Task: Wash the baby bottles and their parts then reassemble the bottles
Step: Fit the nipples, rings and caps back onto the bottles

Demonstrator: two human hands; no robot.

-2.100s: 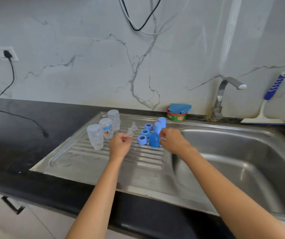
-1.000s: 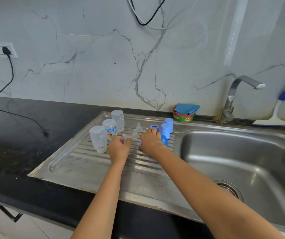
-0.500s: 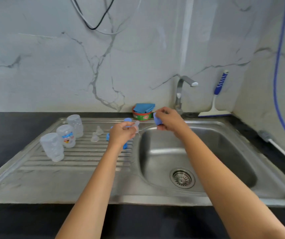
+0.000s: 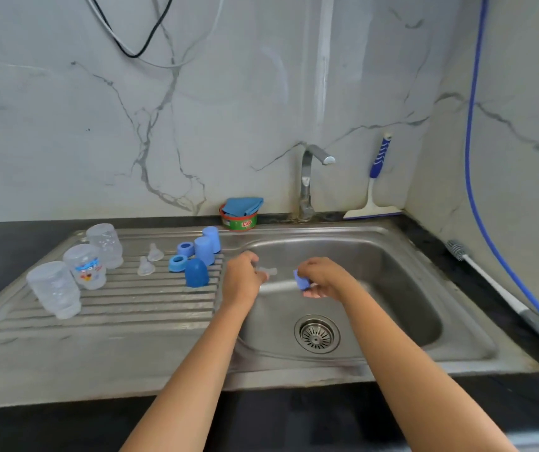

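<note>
Over the sink bowl (image 4: 408, 288), pinching a clear teat (image 4: 269, 271) in the curled fingertips of the left hand (image 4: 240, 277), and gripping a blue screw ring (image 4: 301, 280) in the curled fingers of the right hand (image 4: 322, 277), near the teat but not touching it. Held above the far half of the basin, beyond the drain strainer (image 4: 316, 334). Left of the hands, on the ribbed drainboard (image 4: 98, 337): three blue caps (image 4: 196, 272) upright in a cluster by the basin edge, two more blue rings (image 4: 177, 263) just left of them, then two more clear teats (image 4: 145, 266) standing on their bases. Further left, three clear bottles (image 4: 55, 290) standing in a diagonal row from near to far, with a cartoon print on the middle one. Far side, against the marble wall: a red-and-green tub (image 4: 243, 223) topped with a folded blue cloth (image 4: 243, 205), right of it the steel tap (image 4: 307, 184), then a blue-handled squeegee (image 4: 374, 187) leaning on the wall. Along the right counter, a long-handled bottle brush (image 4: 477, 272), beside a blue hose (image 4: 470, 158) hanging down the wall.
</note>
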